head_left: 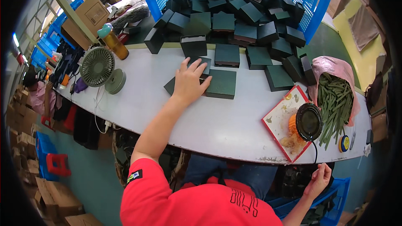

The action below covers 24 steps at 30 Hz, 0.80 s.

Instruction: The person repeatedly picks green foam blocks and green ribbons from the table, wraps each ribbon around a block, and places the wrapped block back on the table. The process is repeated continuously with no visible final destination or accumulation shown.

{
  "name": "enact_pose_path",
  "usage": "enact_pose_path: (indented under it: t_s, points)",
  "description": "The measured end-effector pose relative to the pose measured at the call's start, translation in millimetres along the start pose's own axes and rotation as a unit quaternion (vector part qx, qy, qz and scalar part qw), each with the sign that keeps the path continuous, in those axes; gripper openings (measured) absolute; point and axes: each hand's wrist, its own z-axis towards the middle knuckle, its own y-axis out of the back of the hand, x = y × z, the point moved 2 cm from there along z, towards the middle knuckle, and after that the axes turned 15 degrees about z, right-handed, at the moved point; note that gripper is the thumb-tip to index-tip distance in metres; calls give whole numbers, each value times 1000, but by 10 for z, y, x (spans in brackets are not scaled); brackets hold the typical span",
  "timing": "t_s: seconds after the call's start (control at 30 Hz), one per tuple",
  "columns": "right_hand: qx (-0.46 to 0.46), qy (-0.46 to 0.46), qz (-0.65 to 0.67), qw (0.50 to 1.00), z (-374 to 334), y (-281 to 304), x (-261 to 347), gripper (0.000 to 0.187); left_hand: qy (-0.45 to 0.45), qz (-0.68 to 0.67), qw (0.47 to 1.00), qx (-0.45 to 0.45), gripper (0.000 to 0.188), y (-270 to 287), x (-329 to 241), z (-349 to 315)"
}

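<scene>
Dark green flat boxes lie in a big heap at the far side of a white table [176, 121], and many of them spill out of a blue plastic crate [310, 0] that lies tipped toward the table. The left hand [189, 81] is stretched out over the table with fingers spread and rests flat on a dark green box [173, 86] near the middle; it presses on the box and does not grip it. Just beside this box, touching it on the right, lies another flat green box [222, 83].

The right hand [319, 180] is low, below the near edge of the table, over a blue basket [341, 190]. Its fingers are loosely bent and partly open; I cannot tell if it holds anything.

At the right side of the table there is a red-edged board [278, 119] with a round black dish [309, 121] on it, touching an orange thing under it. Next to this, a pink bag [333, 67] is open and full of green strips [335, 100]. At the left stand a small grey-green fan [97, 67] and an amber bottle [113, 42], well apart from the hands.
</scene>
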Motion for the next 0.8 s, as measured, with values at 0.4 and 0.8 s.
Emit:
enact_pose_path:
  t_s: [0.4, 0.8]
  points:
    - [-64, -23, -80, 994, 264, 76, 96, 41, -201, -251, 947, 8, 41, 1130, -698, -271]
    - [-45, 102, -414, 904, 887, 18, 6, 22, -329, -126, 910, 217, 41, 938, -1421, -111]
